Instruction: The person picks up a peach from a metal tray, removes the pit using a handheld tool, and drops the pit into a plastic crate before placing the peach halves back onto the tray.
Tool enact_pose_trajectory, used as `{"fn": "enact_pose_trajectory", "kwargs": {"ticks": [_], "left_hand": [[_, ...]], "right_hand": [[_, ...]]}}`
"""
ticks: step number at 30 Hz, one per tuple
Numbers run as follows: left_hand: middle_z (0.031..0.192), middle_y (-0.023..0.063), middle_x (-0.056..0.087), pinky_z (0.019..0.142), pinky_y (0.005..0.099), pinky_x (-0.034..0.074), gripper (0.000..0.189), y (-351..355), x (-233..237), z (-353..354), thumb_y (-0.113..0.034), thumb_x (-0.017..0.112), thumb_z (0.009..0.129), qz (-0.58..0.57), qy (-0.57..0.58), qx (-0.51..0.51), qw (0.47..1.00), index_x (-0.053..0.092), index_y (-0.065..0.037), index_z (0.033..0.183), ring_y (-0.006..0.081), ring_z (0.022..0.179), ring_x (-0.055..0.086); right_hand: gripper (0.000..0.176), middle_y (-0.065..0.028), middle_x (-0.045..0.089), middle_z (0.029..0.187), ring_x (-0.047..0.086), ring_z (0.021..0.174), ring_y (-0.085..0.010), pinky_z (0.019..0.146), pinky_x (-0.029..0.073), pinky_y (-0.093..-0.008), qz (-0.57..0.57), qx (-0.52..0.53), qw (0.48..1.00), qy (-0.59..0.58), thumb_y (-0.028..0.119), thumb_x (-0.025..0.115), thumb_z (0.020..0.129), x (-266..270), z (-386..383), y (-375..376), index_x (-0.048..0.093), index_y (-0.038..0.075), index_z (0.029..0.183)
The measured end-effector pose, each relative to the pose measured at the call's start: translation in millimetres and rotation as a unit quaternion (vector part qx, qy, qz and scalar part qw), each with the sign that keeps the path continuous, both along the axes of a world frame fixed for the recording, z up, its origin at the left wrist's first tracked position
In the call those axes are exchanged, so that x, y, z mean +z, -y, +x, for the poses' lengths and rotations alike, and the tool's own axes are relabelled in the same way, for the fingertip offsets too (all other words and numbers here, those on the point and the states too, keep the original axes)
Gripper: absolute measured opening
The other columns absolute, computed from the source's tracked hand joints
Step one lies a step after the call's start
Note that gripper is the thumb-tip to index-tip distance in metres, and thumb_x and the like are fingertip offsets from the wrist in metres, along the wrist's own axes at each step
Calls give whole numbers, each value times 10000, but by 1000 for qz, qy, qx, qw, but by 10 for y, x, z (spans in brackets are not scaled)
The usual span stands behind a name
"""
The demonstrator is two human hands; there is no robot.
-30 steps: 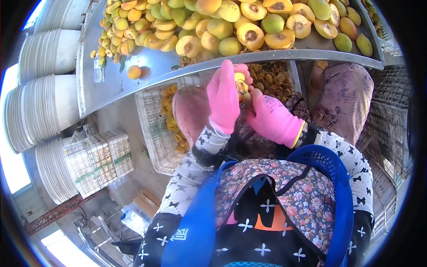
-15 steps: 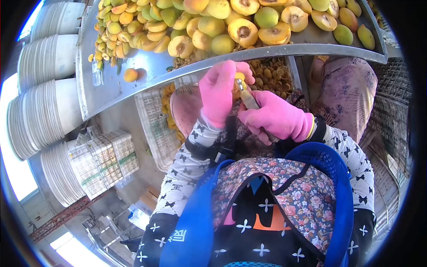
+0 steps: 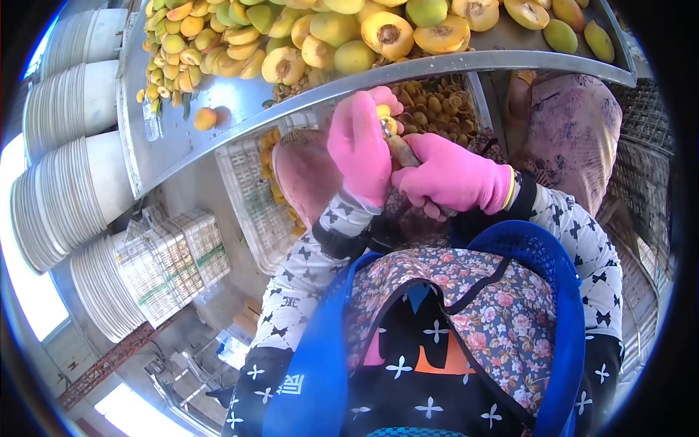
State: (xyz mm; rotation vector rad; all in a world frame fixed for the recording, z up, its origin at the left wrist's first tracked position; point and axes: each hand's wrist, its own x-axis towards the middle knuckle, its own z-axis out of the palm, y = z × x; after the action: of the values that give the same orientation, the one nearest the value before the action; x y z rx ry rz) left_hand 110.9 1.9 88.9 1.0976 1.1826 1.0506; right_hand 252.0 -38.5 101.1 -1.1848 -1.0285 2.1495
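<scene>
The left hand (image 3: 360, 151) pinches a yellow fruit piece (image 3: 383, 111) beside the metal tray's near rim (image 3: 437, 63), the right hand (image 3: 460, 175) clasping a tool (image 3: 403, 151) by its handle, so slick flesh or a loosened pinch could let the metal tip skid into the gloved fingers.

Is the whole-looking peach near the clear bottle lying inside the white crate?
No, the peach lies on the metal table, above and outside the white crate.
</scene>
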Motion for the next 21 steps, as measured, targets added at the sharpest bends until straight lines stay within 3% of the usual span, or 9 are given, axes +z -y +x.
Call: {"fn": "enact_pose_trajectory", "kwargs": {"ticks": [2, 5, 8, 14, 17, 21], "left_hand": [[879, 93, 659, 658, 277, 518, 359, -45, 63, 5, -314, 493, 1048, -23, 34, -17, 999, 642, 8, 994, 154, 767, 628], [897, 99, 663, 678, 279, 522, 329, -32, 141, 58, -282, 480, 1047, -108, 68, 45, 991, 632, 5, 999, 153, 776, 625], [904, 107, 669, 673, 280, 522, 317, -8, -18, -10, -251, 467, 1045, 34, 14, -33, 999, 626, 14, 973, 171, 774, 629], [863, 104, 672, 684, 292, 515, 344, -163, 209, -87, -241, 462, 1051, -106, 103, -144, 978, 640, 16, 908, 165, 758, 624], [824, 108, 668, 688, 304, 513, 373, -176, 138, -90, -277, 476, 1052, -35, 19, -162, 986, 650, 21, 909, 169, 740, 626], [804, 107, 666, 689, 300, 506, 401, -163, 197, -75, -312, 493, 1049, -115, 43, -102, 987, 659, 27, 913, 174, 730, 627]], "right_hand": [[206, -78, 593, 694, 604, 534, -174, 454, 479, -320, 180, -62, 976, 108, 177, 603, 853, -216, -146, 72, 547, 19, 973], [202, -86, 595, 692, 595, 514, -174, 436, 468, -315, 32, -53, 996, 60, 175, 612, 846, 17, -124, 50, 554, 14, 952], [194, -106, 611, 703, 588, 488, -175, 420, 455, -307, -94, 6, 989, -115, 172, 616, 835, -20, -15, 24, 559, 3, 912], [145, -54, 554, 596, 519, 405, -159, 387, 410, -282, -123, 27, 969, -214, 104, 606, 805, -94, 134, 33, 538, 7, 889], [171, -51, 554, 603, 535, 427, -151, 395, 408, -276, -91, 12, 987, -135, 124, 613, 812, -18, 104, 11, 534, 7, 908], [187, -45, 546, 600, 535, 431, -150, 401, 409, -276, -77, -11, 994, -76, 127, 623, 811, -10, -1, 39, 531, 8, 920]]}}
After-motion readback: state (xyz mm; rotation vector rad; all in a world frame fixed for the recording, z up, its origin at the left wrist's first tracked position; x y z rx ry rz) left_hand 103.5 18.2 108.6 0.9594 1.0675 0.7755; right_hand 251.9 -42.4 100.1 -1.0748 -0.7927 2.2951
